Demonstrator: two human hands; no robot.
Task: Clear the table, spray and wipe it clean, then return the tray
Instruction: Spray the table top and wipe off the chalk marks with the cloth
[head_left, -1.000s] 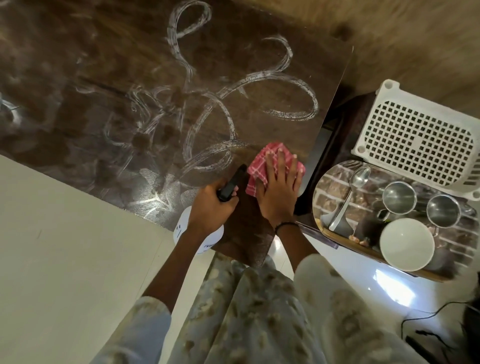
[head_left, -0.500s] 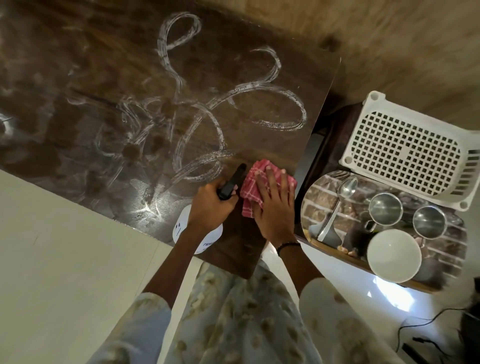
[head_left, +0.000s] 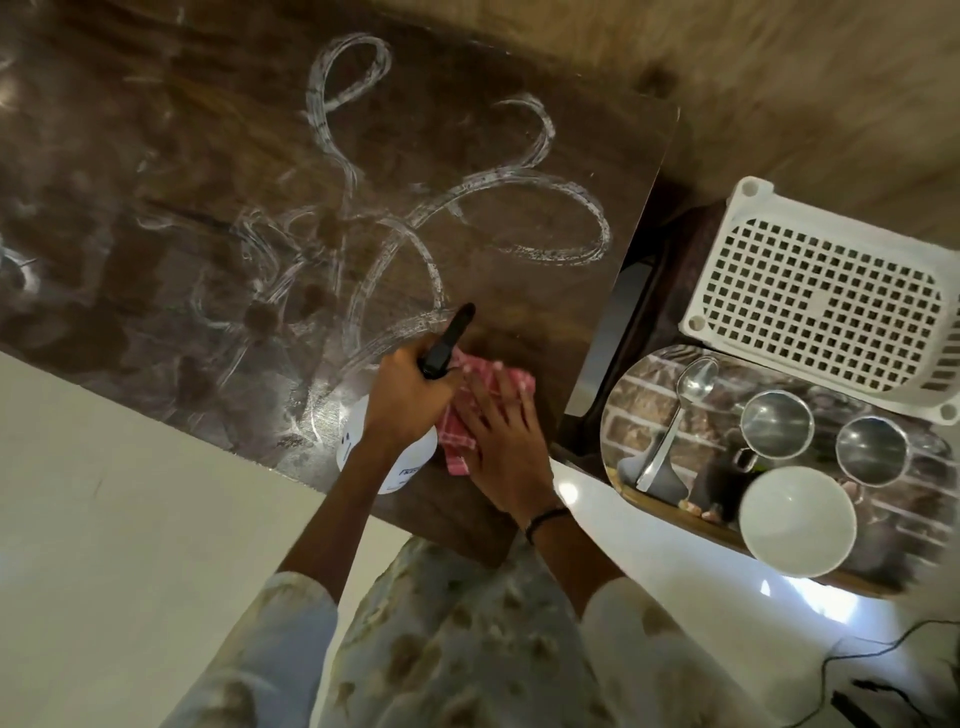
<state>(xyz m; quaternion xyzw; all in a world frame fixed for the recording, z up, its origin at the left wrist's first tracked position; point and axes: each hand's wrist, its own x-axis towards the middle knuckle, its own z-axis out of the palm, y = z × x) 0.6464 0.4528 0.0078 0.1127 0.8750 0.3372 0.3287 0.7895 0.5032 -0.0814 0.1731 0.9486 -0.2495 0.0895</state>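
No readable text, bottle label (head_left: 402, 472) blurred

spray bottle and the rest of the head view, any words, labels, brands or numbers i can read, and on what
Spray bottle: small dark marks on its white body, too blurred to read.
Same bottle, lower edge: a dark label that seems to start with "K"; the rest is too small and partly hidden by the left hand.
Nothing readable on the tray, cups or basket.

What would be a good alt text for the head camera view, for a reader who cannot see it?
A person's right hand presses a red checked cloth flat on a dark wooden table streaked with white swirls, while the left hand holds a white spray bottle. To the right, a tray carries a spoon, two steel cups and a white bowl.
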